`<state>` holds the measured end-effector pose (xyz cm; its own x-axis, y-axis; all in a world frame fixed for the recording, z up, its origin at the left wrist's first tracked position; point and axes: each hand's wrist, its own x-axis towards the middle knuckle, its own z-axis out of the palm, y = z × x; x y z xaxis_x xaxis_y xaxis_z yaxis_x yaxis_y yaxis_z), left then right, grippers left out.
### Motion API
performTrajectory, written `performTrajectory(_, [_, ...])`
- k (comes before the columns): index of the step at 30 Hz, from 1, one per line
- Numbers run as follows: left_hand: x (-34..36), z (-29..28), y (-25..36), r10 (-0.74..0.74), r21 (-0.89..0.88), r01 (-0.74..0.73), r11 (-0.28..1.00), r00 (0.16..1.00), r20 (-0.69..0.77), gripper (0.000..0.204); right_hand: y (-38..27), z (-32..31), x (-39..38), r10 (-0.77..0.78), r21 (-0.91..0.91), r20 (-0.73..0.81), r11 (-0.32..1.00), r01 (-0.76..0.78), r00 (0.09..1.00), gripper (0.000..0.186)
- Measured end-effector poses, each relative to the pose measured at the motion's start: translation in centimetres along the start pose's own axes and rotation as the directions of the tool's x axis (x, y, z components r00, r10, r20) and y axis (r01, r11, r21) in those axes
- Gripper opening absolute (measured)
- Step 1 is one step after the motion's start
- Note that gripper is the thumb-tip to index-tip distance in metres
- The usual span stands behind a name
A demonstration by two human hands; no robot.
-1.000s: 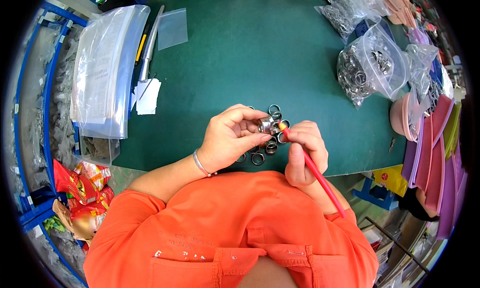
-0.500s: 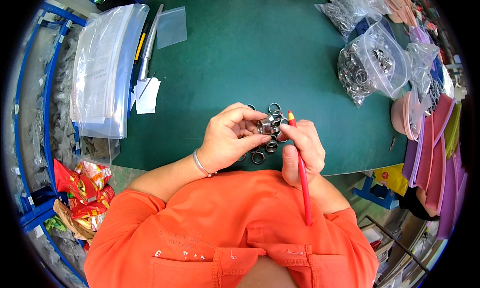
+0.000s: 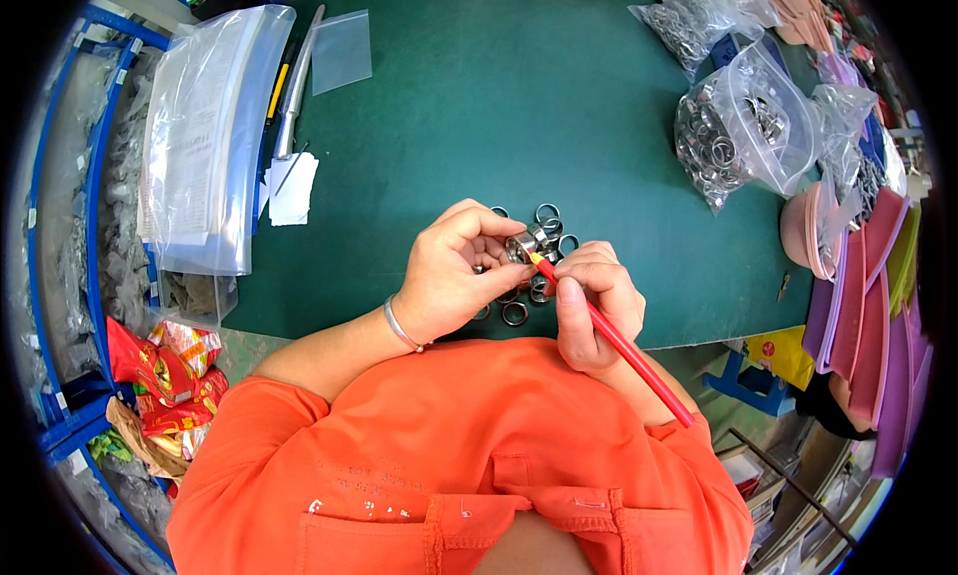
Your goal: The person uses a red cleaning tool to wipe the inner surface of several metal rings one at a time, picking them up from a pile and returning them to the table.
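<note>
Between the thumb and fingers of my left hand (image 3: 449, 271) is a silver metal ring (image 3: 518, 247). My right hand (image 3: 604, 305) grips a long red pencil-like tool (image 3: 639, 360) with a pale yellow tip. That tip points at the ring and appears to touch its near side. Several more metal rings (image 3: 548, 215) lie in a loose cluster on the green table around and under my fingers, partly hidden by them.
At the right stands an open clear bag of metal rings (image 3: 714, 151), beside a pink tub (image 3: 801, 231). On the left lie plastic-sleeved papers (image 3: 205, 141), a tapered metal rod (image 3: 297, 96), a white paper piece (image 3: 292, 189) and a small clear bag (image 3: 341, 53).
The red tool has swung from nearly upright to a slant, its tip coming left and down to the ring. My left hand stays about where it was with the ring.
</note>
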<state>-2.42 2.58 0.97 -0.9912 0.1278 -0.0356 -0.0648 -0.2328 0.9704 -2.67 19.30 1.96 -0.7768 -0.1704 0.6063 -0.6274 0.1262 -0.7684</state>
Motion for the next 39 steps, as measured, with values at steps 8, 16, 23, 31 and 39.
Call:
performTrajectory(8, [-0.2,-0.2,-0.2,0.063,0.159,-0.063,0.985,0.998,0.004,0.027,0.2,0.1,-0.2,0.025,-0.015,0.011,1.0,-0.025,1.0,0.011])
performTrajectory(16, [-0.4,-0.3,-0.3,0.076,0.207,-0.077,0.975,0.997,0.014,0.028,0.1,0.5,-0.2,0.009,-0.014,0.085,1.0,-0.008,0.996,0.011])
performTrajectory(23, [-0.3,-0.4,0.2,0.114,0.213,-0.123,0.969,0.992,0.055,0.034,0.9,0.7,-0.8,0.228,-0.006,0.03,0.974,-0.227,0.973,0.025])
performTrajectory(31, [0.8,-1.7,0.2,0.06,0.748,-0.325,0.578,0.932,0.359,0.04,1.1,0.5,-0.6,0.577,0.455,-0.03,0.735,-0.503,0.816,0.026])
performTrajectory(39, [1.3,-1.5,-1.3,0.121,0.811,-0.436,0.39,0.897,0.424,0.018,1.4,0.1,-1.1,0.458,0.418,-0.069,0.82,-0.391,0.886,0.029])
